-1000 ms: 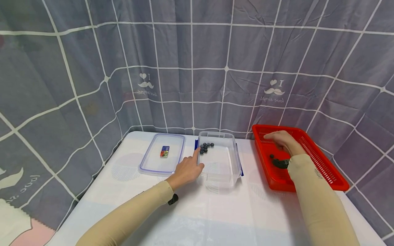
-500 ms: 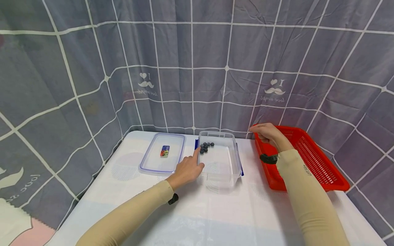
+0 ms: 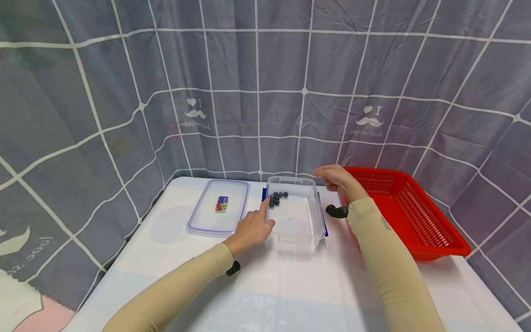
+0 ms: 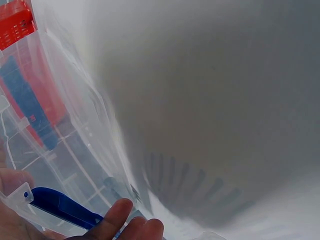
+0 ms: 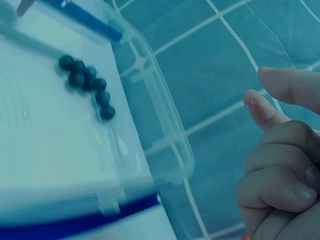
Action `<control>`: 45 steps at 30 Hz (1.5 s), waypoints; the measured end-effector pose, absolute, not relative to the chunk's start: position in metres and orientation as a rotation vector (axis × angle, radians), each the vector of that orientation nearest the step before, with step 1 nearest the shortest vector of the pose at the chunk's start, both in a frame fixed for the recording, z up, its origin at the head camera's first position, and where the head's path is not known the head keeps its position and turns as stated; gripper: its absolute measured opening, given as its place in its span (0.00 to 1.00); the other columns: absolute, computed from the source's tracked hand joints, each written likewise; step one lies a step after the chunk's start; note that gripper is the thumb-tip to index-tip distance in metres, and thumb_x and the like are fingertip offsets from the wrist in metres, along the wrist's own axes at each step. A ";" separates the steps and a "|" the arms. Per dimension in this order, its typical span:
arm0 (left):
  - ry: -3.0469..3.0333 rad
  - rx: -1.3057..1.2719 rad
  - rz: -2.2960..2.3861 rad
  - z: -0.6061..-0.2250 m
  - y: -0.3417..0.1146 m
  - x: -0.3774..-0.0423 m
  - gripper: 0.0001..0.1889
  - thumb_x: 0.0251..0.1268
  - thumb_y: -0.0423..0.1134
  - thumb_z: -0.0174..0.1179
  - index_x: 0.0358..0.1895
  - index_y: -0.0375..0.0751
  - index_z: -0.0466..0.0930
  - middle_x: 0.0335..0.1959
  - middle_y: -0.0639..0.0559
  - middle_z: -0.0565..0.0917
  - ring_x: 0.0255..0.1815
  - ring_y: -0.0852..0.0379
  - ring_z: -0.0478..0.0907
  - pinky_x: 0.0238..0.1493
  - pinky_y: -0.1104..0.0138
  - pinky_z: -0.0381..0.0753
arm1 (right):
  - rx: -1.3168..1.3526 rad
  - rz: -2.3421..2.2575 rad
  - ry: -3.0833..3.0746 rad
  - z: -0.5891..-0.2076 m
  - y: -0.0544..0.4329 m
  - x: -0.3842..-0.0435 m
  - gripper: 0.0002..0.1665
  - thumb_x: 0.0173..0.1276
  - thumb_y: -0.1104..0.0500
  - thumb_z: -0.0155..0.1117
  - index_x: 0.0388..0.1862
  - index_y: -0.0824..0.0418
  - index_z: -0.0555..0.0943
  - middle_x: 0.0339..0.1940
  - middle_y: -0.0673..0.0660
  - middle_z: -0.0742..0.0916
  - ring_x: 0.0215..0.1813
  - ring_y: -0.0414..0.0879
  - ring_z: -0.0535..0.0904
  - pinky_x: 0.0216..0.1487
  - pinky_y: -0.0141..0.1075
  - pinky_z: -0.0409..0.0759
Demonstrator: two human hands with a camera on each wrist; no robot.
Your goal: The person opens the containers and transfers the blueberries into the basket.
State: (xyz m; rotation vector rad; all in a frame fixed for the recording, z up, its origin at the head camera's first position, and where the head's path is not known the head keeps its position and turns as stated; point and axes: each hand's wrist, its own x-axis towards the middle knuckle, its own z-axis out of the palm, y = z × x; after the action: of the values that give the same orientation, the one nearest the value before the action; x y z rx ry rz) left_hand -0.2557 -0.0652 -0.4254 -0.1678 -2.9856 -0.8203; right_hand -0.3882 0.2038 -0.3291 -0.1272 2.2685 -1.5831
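My left hand (image 3: pixel 254 226) grips the left wall of a clear plastic container (image 3: pixel 298 243). In the left wrist view its thumb and fingers are around the wall beside a blue latch (image 4: pixel 62 206). Several blueberries (image 3: pixel 275 199) lie in the container's far left corner. My right hand (image 3: pixel 338 177) hangs in the air between the container and the red basket (image 3: pixel 431 221). The right wrist view shows its lower fingers curled toward the palm, with thumb and index tips apart and a bare gap there. I cannot tell whether the palm holds something.
A blue-edged clear lid (image 3: pixel 207 216) lies left of the container with a small colourful label or packet (image 3: pixel 221 204) on it. A grey checked curtain (image 3: pixel 278 115) rises behind the white-covered table (image 3: pixel 290 295). The right sleeve (image 3: pixel 386 249) hides part of the basket.
My right hand has lifted out of the red basket and moved left toward the container. The left hand and the berries in the container have stayed put.
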 end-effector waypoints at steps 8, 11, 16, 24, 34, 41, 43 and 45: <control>-2.988 -0.168 -0.817 -0.425 -0.065 -0.255 0.39 0.68 0.53 0.47 0.82 0.52 0.49 0.45 0.39 0.84 0.38 0.49 0.77 0.28 0.58 0.72 | -0.122 -1.669 2.201 -0.337 0.168 -0.393 0.26 0.73 0.55 0.64 0.66 0.63 0.78 0.14 0.48 0.61 0.18 0.41 0.53 0.22 0.32 0.57; -2.990 -0.164 -0.821 -0.424 -0.065 -0.254 0.39 0.68 0.53 0.47 0.82 0.52 0.49 0.47 0.38 0.84 0.40 0.48 0.78 0.29 0.57 0.73 | -0.119 -1.675 2.187 -0.341 0.157 -0.394 0.27 0.73 0.55 0.64 0.67 0.63 0.78 0.14 0.48 0.61 0.17 0.41 0.53 0.22 0.33 0.57; -2.998 -0.163 -0.828 -0.424 -0.065 -0.254 0.39 0.69 0.52 0.48 0.82 0.53 0.48 0.49 0.38 0.84 0.41 0.48 0.78 0.30 0.56 0.73 | -0.103 -1.679 2.173 -0.349 0.141 -0.396 0.27 0.72 0.54 0.65 0.67 0.63 0.78 0.14 0.48 0.62 0.17 0.41 0.54 0.22 0.33 0.58; -2.999 -0.156 -0.840 -0.423 -0.065 -0.254 0.40 0.68 0.51 0.48 0.82 0.53 0.47 0.50 0.38 0.84 0.42 0.48 0.79 0.31 0.55 0.73 | -0.044 -1.676 2.188 -0.361 0.123 -0.404 0.26 0.72 0.56 0.65 0.67 0.63 0.78 0.14 0.48 0.64 0.18 0.41 0.55 0.24 0.35 0.59; -2.999 -0.148 -0.841 -0.424 -0.061 -0.255 0.40 0.68 0.51 0.49 0.82 0.53 0.48 0.48 0.39 0.84 0.41 0.48 0.78 0.30 0.55 0.73 | 0.064 -1.670 2.236 -0.386 0.118 -0.412 0.26 0.71 0.57 0.65 0.66 0.60 0.79 0.11 0.47 0.64 0.16 0.40 0.55 0.21 0.33 0.60; -3.000 -0.139 -0.817 -0.423 -0.061 -0.255 0.39 0.68 0.52 0.48 0.82 0.54 0.48 0.48 0.39 0.84 0.42 0.48 0.78 0.32 0.54 0.74 | 0.095 -1.640 2.258 -0.397 0.116 -0.410 0.23 0.72 0.57 0.64 0.65 0.59 0.80 0.12 0.48 0.63 0.17 0.41 0.55 0.24 0.34 0.62; -3.001 -0.135 -0.811 -0.423 -0.062 -0.255 0.40 0.68 0.53 0.48 0.82 0.54 0.47 0.48 0.39 0.84 0.42 0.48 0.78 0.32 0.53 0.74 | 0.112 -1.630 2.266 -0.402 0.114 -0.411 0.23 0.72 0.58 0.64 0.64 0.60 0.81 0.12 0.47 0.63 0.17 0.41 0.55 0.24 0.33 0.63; -3.000 -0.129 -0.809 -0.425 -0.062 -0.255 0.40 0.68 0.52 0.48 0.82 0.54 0.48 0.49 0.39 0.84 0.44 0.47 0.79 0.34 0.52 0.75 | 0.124 -1.628 2.267 -0.407 0.112 -0.412 0.22 0.71 0.58 0.65 0.63 0.60 0.81 0.12 0.47 0.62 0.16 0.40 0.55 0.24 0.33 0.62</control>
State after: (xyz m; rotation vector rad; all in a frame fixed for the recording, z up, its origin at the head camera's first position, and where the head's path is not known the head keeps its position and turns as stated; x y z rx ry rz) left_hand -0.2553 -0.0616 -0.4247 -0.1286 -3.0002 -0.8088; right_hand -0.4116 0.1124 -0.4072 0.1239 2.2674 -1.6276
